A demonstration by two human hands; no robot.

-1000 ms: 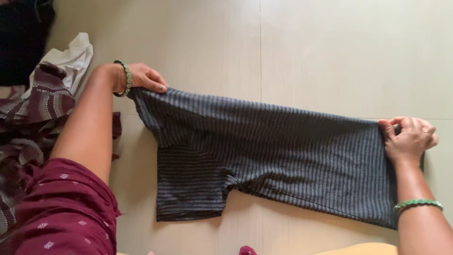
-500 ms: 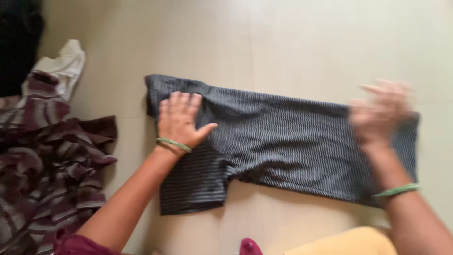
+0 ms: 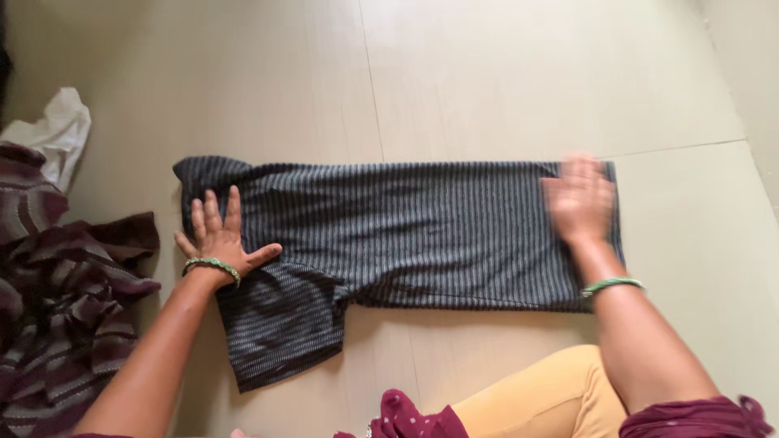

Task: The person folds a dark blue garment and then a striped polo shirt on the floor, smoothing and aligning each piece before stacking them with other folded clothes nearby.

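A dark grey striped garment (image 3: 406,235) lies spread flat on the pale tiled floor, folded lengthwise, with a sleeve (image 3: 280,328) sticking out toward me at its left end. My left hand (image 3: 217,235) presses flat on the garment's left end, fingers spread, a green bangle on the wrist. Blurred by motion, my right hand (image 3: 580,199) lies palm down on the garment's right end, also with a green bangle. Neither hand grips anything.
A heap of maroon striped cloth (image 3: 57,308) lies at the left, with a white piece of cloth (image 3: 53,134) behind it. My yellow-clad knee (image 3: 544,397) is at the bottom edge. Tile seams cross the floor (image 3: 487,81).
Both hands let go of the garment's ends, which they held stretched a second ago, laid it on the floor and now press flat on it. The view has shifted closer.
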